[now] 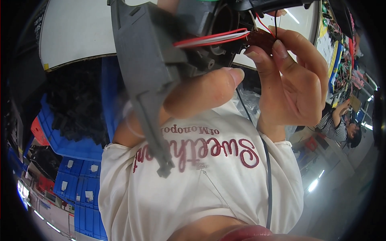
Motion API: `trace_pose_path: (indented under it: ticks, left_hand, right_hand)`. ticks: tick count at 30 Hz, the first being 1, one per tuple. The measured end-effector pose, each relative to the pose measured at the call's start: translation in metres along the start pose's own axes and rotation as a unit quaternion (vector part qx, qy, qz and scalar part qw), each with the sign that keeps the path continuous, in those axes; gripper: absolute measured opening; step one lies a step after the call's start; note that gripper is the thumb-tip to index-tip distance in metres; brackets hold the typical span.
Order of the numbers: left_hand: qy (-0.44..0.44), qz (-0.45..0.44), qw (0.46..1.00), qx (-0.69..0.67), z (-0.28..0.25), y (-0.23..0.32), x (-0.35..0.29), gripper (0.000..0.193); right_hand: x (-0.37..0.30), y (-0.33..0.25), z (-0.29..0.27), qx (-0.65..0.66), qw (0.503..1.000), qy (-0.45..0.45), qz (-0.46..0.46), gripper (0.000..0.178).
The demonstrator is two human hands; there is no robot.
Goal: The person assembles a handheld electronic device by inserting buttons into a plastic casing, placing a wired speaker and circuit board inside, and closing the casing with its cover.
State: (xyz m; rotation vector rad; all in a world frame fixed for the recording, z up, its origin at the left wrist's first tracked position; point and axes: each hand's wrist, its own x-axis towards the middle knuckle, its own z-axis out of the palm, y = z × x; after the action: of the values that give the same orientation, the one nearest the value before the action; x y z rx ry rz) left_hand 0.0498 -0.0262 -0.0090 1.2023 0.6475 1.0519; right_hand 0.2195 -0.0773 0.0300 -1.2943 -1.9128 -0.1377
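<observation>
Close to the camera, a grey plastic housing point(146, 44) fills the upper middle, its long narrow arm pointing down. My left hand point(205, 92) is closed around the housing, thumb along its lower side; its other fingers are mostly hidden behind it. Between the thumb and fingers of my right hand point(295, 74) is a small brown circuit board point(260, 39), held at the housing's right side. Red and white wires point(217, 39) run from the board into the housing. A red wire and a black wire also rise from near my fingertips toward dark parts at the top edge.
A white worktop point(80, 32) lies behind the housing. To the left, a blue bin point(72, 147) holds many black parts point(76, 104), with stacked blue bins point(82, 180) below. Wires and small parts point(341, 76) cover a bench at right, where another person point(339, 124) is working.
</observation>
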Motion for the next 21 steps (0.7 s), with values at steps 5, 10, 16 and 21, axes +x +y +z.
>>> trace_pose_path:
  ticks: [5, 10, 16, 21]
  left_hand:
    - [-0.052, 0.1, 0.963, 0.245, -0.004, 0.007, 0.003, 0.063]
    - [-0.053, 0.013, 0.991, 0.119, -0.013, 0.007, 0.001, 0.059]
    - [-0.105, -0.08, 0.99, -0.044, -0.01, -0.011, 0.001, 0.058]
    - [-0.109, -0.077, 0.986, -0.099, -0.006, -0.016, 0.001, 0.059]
  right_hand:
    - [-0.001, -0.006, 0.004, -0.06, 0.998, 0.004, -0.003, 0.027]
    - [0.005, -0.009, 0.008, -0.037, 0.999, 0.021, 0.011, 0.025]
    - [0.01, -0.01, -0.001, 0.017, 0.998, -0.02, 0.06, 0.023]
    - [0.014, -0.015, -0.008, -0.029, 0.997, -0.046, 0.056, 0.023]
